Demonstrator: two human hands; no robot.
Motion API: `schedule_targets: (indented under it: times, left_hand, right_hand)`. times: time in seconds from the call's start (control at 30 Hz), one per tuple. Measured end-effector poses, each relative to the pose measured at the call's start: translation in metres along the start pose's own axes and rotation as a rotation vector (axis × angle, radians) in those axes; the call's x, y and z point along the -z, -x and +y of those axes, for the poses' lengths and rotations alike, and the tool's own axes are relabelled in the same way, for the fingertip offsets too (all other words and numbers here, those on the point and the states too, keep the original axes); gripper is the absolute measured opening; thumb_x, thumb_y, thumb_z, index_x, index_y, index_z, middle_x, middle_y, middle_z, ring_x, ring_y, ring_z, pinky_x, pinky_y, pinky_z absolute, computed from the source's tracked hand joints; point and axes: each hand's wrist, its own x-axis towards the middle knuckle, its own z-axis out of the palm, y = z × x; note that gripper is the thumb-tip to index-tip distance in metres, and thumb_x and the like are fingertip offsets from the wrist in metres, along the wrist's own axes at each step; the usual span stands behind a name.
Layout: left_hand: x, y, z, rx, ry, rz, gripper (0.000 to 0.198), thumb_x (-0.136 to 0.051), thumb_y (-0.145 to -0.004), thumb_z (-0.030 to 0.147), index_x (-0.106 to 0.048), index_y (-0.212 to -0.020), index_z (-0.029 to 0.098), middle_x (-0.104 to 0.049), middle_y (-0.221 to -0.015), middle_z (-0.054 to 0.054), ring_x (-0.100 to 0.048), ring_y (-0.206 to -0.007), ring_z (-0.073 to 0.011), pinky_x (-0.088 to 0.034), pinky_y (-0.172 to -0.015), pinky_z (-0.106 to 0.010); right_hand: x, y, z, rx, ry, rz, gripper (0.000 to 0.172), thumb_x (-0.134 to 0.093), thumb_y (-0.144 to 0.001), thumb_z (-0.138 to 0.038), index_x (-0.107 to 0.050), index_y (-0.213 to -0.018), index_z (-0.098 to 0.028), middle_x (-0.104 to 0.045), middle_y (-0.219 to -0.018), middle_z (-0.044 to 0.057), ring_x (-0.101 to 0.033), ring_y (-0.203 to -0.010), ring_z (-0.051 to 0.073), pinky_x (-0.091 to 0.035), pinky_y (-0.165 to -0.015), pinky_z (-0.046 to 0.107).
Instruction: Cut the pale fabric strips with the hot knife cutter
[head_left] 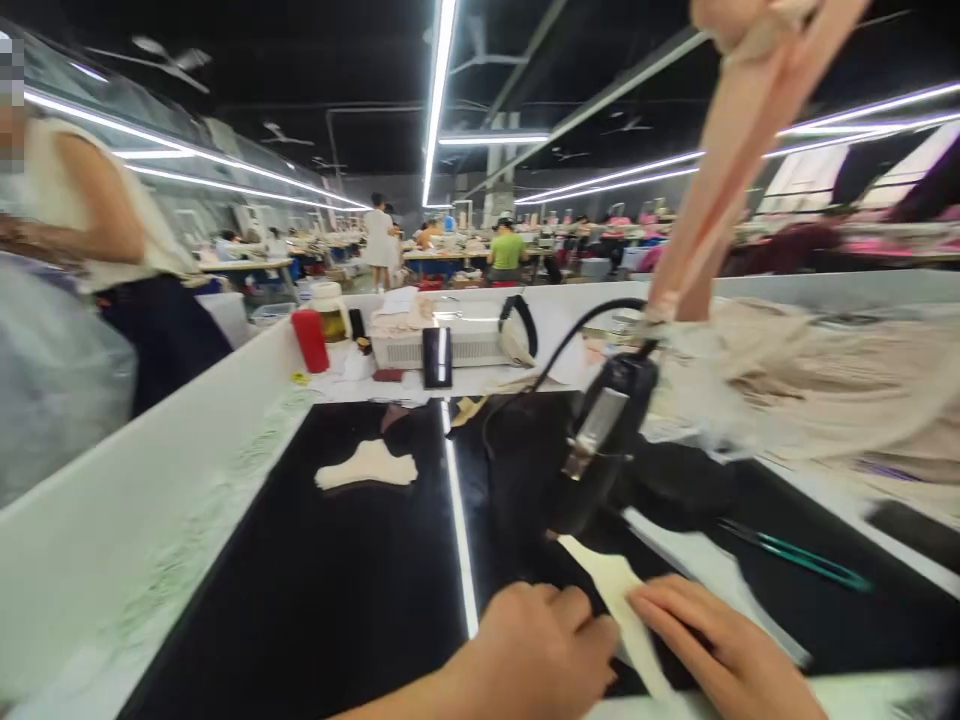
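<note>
A cream fabric piece (616, 590) lies at the lower right of the black tabletop (337, 600), its narrow end towards a hanging tool with a metal tip (596, 435). My right hand (720, 635) presses its fingers on the piece's right edge. Close to the left edge, my left hand (544, 640) has its fingers curled; whatever is in them is hidden. Right of the cream piece is a white curved shape (712, 570), partly behind my right hand. Another cream cutout (367, 465) rests alone further left.
Teal snips (814, 562) lie at the right. A black round object (679, 482) sits beside the tool. Beige fabric (847, 380) is heaped at the back right. A red object (310, 340) and a jar (330, 312) stand at the back left. A person (112, 210) stands left of the white wall.
</note>
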Motion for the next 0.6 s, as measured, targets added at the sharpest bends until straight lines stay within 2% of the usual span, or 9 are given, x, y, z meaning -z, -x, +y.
schedule_targets:
  times: [0.1,0.23,0.47,0.6]
  left_hand:
    - [0.007,0.006,-0.004,-0.014,0.032,0.024,0.021,-0.064,-0.100,0.036,-0.065,-0.108,0.016,-0.069,-0.091,-0.007,-0.069,-0.077,-0.0239,-0.045,-0.057,-0.033]
    - [0.015,0.010,-0.002,0.013,0.023,0.037,0.017,-0.068,-0.098,0.031,-0.065,-0.108,0.017,-0.066,-0.081,-0.003,-0.066,-0.069,-0.0211,-0.044,-0.057,-0.032]
    - [0.019,0.006,-0.003,0.093,0.114,0.006,0.042,-0.070,-0.097,0.039,-0.060,-0.132,0.018,-0.070,-0.088,-0.003,-0.069,-0.074,-0.0210,-0.049,-0.063,-0.030]
    - [0.021,0.002,-0.001,0.177,0.181,-0.010,0.031,-0.070,-0.097,0.038,-0.066,-0.121,0.019,-0.072,-0.089,-0.004,-0.070,-0.074,-0.0218,-0.048,-0.062,-0.030]
  right_hand:
    - [0.014,-0.003,-0.015,-0.100,0.040,-0.057,0.037,-0.053,-0.099,-0.052,-0.077,-0.082,-0.028,-0.076,-0.087,0.005,-0.072,-0.085,0.025,-0.060,-0.079,0.035]
    - [0.010,-0.009,-0.030,-0.154,0.039,-0.072,0.035,-0.052,-0.100,-0.045,-0.072,-0.077,-0.027,-0.073,-0.083,0.003,-0.070,-0.080,0.022,-0.056,-0.076,0.031]
    - [0.010,-0.008,-0.033,-0.195,0.009,-0.093,0.036,-0.050,-0.100,-0.045,-0.069,-0.075,-0.027,-0.070,-0.082,0.000,-0.068,-0.079,0.020,-0.053,-0.075,0.029]
    - [0.011,-0.008,-0.034,-0.212,0.004,-0.103,0.035,-0.051,-0.099,-0.045,-0.071,-0.076,-0.028,-0.070,-0.081,0.000,-0.068,-0.080,0.020,-0.052,-0.075,0.029]
